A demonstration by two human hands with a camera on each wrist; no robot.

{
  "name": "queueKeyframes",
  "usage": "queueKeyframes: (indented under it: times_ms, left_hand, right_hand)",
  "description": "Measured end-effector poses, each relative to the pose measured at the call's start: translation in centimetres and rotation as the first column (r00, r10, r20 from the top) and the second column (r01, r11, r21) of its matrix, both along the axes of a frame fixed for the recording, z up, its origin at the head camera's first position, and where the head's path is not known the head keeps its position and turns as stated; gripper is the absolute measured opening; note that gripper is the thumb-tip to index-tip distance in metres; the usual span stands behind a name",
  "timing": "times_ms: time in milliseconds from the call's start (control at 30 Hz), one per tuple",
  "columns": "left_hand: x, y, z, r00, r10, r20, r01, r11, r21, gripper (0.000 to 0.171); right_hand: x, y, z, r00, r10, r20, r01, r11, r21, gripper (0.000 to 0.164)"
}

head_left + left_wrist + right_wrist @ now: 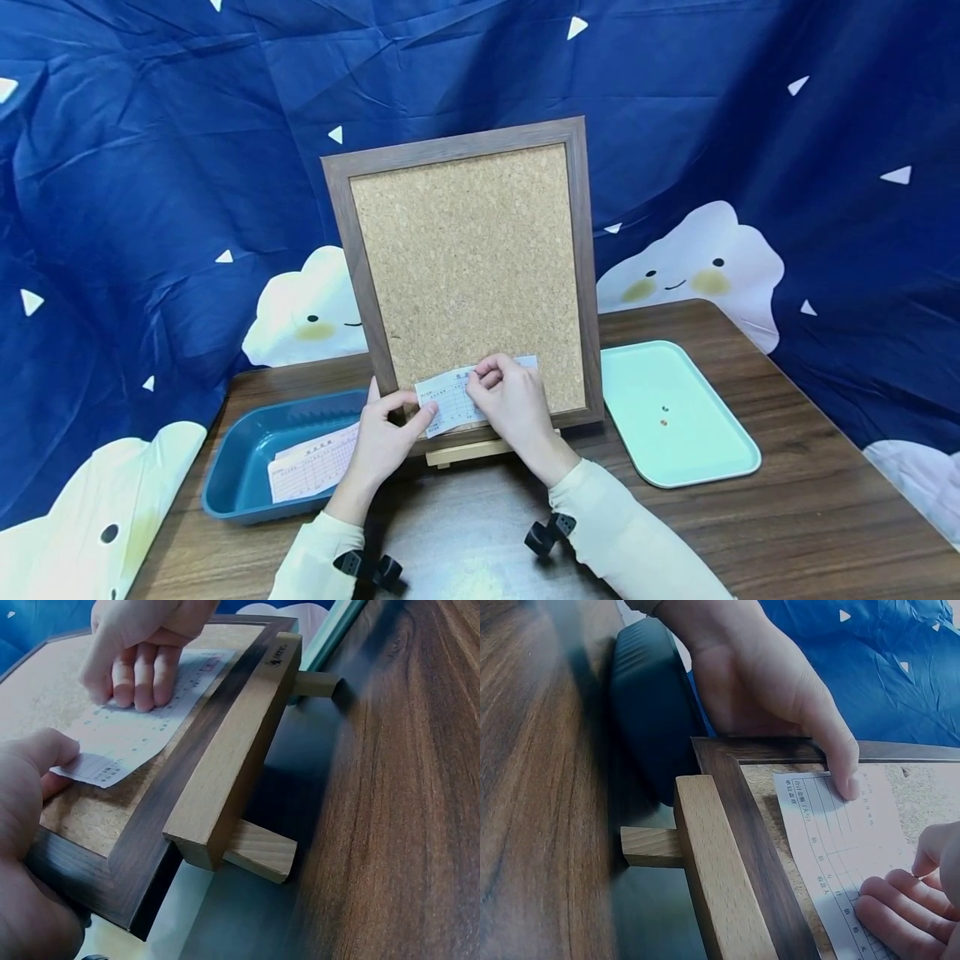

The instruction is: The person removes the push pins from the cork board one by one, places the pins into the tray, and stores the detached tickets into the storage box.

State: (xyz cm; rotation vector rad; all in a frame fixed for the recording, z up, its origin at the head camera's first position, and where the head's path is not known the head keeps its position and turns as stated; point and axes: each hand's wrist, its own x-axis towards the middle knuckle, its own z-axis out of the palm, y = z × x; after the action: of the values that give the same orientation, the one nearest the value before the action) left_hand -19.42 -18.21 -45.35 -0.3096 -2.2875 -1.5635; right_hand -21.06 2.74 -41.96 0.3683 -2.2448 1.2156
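Observation:
A printed paper slip [447, 407] lies against the lower part of a framed corkboard [472, 258], which leans on a small wooden stand [468, 452]. My left hand [384, 437] is at the board's lower left corner and pinches the slip's left end, thumb on its front and a finger behind. Over the slip's upper middle, my right hand [517, 407] has thumb and forefinger together, the other fingers curled against the paper. A tiny dark tack-like piece seems to show between those fingertips in the right wrist view; the fingers mostly cover it.
To the left, a blue bin [247, 425] contains more printed slips [315, 462]. A mint-green tray [675, 375] sits at the right with tiny pieces [664, 415] on it. Behind the wooden table [817, 500] hangs a blue curtain [450, 67] with cloud prints.

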Motion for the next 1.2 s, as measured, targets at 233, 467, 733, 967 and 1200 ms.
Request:
queueKeyframes:
  times_ms: [233,467,733,967,1200]
  left_hand:
    - [-0.11,-0.13,-0.07,1.000,-0.003,0.016,0.003,1.000,0.000,0.007]
    - [-0.08,-0.15,-0.03,1.000,-0.006,0.020,0.006,1.000,0.001,0.010]
    - [0.05,-0.12,-0.02,0.999,-0.002,0.033,0.002,1.000,0.006,0.009]
    - [-0.03,-0.09,-0.02,0.999,0.002,0.033,-0.003,1.000,0.013,0.008]
    - [-0.03,-0.06,-0.09,1.000,0.005,0.018,-0.005,1.000,0.017,0.004]
  right_hand:
    - [-0.05,0.06,-0.09,1.000,0.008,0.013,-0.008,1.000,-0.019,0.005]
    - [-0.15,0.11,-0.32,1.000,0.029,0.012,-0.028,0.999,-0.045,0.005]
    - [-0.16,0.19,-0.50,0.998,0.052,0.018,-0.051,0.997,-0.066,0.004]
    - [-0.14,0.29,-0.67,0.997,0.067,0.029,-0.065,0.995,-0.076,0.004]
    - [-0.09,0.46,-0.65,0.995,0.096,0.038,-0.092,0.991,-0.094,0.004]
